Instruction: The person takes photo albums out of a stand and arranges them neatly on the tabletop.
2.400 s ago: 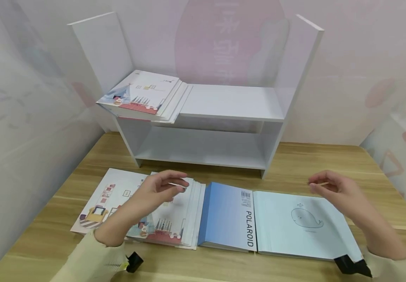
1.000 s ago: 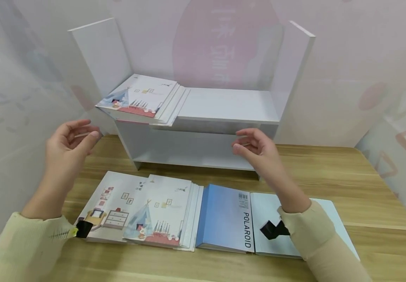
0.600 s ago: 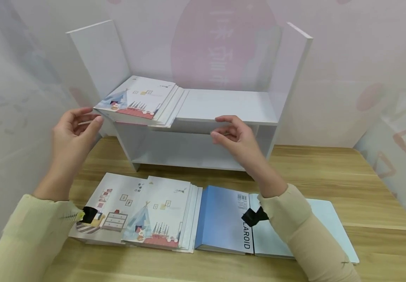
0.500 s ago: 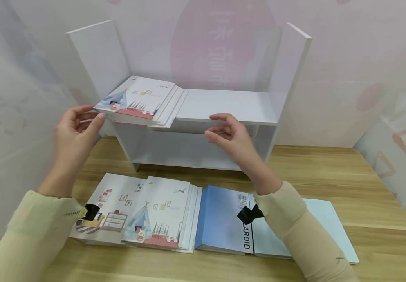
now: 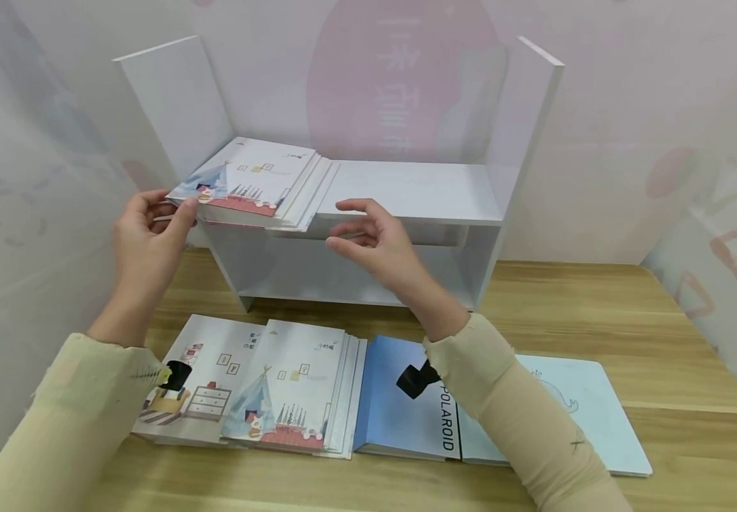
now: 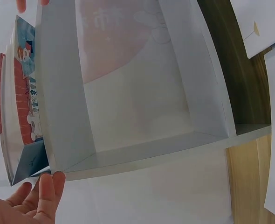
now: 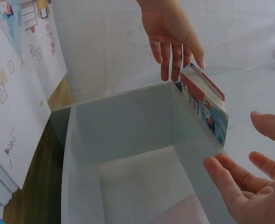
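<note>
Both hands have risen from table books [image 5: 291, 387] to shelf stack [image 5: 256, 181]: left hand [image 5: 151, 235] touches its corner, fingers relaxed; right hand [image 5: 374, 238] open, empty, just short of it.

Pale pink patterned walls [image 5: 630, 107] around a light wooden table [image 5: 598, 313].

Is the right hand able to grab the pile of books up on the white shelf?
Probably yes. The right hand is open in the air just beside the stack of books, whose front edge sticks out past the white shelf, and nothing is between them.
</note>
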The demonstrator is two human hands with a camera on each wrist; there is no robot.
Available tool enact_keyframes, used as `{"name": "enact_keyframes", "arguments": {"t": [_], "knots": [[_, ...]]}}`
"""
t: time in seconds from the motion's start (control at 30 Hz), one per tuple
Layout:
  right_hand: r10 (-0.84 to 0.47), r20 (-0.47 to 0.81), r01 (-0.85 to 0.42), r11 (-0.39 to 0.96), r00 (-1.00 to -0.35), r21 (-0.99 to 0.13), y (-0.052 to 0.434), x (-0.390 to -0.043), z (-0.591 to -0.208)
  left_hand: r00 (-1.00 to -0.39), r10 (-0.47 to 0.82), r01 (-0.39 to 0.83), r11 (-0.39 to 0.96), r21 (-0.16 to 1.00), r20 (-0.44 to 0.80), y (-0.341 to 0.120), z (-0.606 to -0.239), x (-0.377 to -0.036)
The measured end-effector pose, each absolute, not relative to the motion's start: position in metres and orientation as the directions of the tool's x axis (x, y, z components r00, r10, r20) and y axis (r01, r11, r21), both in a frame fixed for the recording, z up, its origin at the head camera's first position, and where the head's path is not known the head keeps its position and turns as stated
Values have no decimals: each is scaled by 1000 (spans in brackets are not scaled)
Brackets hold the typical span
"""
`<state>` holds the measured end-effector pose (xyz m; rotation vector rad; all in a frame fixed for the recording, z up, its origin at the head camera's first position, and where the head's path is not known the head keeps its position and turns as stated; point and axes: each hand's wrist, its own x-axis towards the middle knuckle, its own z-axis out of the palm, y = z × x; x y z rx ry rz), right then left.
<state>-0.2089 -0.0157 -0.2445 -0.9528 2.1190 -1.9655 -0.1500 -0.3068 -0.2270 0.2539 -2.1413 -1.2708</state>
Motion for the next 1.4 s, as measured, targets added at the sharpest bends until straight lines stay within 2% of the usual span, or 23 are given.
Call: {"name": "enact_keyframes", "arguments": {"t": [0.8,1.4], "knots": [[-527,309,-329,-58,-792,-942,-51,-212,-243,-770,-479,122,538,834,421,-304,-225,-157],[-530,219,-204,-87,-820,-975,-62,-216,-242,-793,-493,135,431,892,359,-299,-224,-158]]}}
